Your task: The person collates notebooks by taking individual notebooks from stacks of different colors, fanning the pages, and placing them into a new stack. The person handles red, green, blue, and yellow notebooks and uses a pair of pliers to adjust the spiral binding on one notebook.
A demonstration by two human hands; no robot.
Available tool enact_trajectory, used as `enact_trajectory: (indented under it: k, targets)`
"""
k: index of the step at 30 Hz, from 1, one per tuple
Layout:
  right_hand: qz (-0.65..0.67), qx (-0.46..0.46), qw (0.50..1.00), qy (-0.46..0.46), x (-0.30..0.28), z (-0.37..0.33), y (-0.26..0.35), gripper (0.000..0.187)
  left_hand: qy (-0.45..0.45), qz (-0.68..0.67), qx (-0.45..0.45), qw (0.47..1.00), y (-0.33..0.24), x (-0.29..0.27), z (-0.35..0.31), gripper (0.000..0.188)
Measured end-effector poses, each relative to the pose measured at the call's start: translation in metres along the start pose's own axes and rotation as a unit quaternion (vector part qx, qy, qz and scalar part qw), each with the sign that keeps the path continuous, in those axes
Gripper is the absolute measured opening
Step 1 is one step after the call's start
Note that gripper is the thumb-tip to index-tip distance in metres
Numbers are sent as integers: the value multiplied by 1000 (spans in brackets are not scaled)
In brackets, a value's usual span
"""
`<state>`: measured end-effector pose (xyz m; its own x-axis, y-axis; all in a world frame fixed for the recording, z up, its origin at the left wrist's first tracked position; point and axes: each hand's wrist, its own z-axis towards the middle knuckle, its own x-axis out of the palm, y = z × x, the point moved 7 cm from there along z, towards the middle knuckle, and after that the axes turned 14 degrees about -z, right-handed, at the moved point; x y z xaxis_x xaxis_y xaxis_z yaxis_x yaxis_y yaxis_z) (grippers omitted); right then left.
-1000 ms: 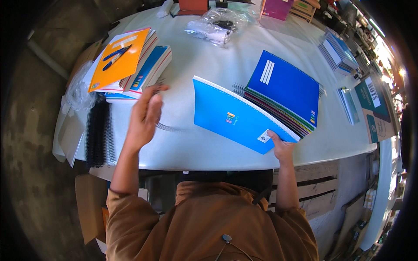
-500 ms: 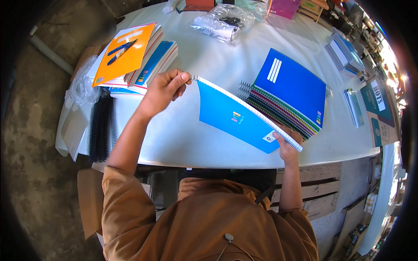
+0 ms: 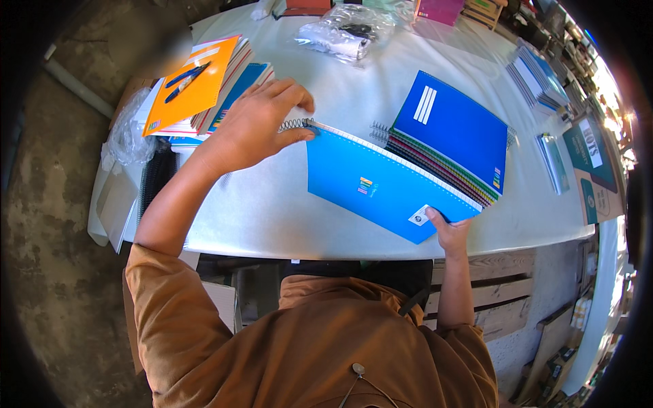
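Observation:
A light-blue notebook (image 3: 367, 180) hangs tilted above the table, its row of punched holes along the upper edge. My right hand (image 3: 450, 230) grips its lower right corner, thumb on the cover beside a small white label. A thin spiral coil (image 3: 294, 124) sticks out from the notebook's upper left corner. My left hand (image 3: 262, 122) curls around this coil, thumb below and fingers above; its far end is hidden by the hand. Just beyond the notebook stands a stack of spiral notebooks (image 3: 452, 129), a dark-blue cover on top and coil ends jutting out on both sides.
At the left, pens (image 3: 185, 81) lie on an orange notebook (image 3: 197, 98) atop a stack. Black coils (image 3: 156, 180) and clear plastic (image 3: 132, 129) are beside it. A plastic bag (image 3: 347, 34) lies at the back. More notebooks (image 3: 537, 78) and a printed box (image 3: 592, 166) are at the right.
My left hand has rolled over and its fingers have spread from a pinch to a looser curl around the coil. The notebook has turned, showing more of its cover.

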<state>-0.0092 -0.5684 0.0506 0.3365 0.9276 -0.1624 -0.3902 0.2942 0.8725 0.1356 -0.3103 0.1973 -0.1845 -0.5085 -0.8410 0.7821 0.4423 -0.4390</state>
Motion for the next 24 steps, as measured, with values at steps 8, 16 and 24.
enact_trajectory:
  k: [8, 16, 24]
  targets:
    - [-123, 27, 992, 32, 5, -2, 7, 21, 94, 155, 30, 983, -14, -3, 15, 30]
    - [-164, -33, 983, 76, 11, -4, 23, 26, 101, 100, 25, 990, -17, 10, 13, 26]
    - [-17, -57, 997, 46, 15, -13, 23, 26, -72, 212, 117, 968, -13, 34, -3, 61]
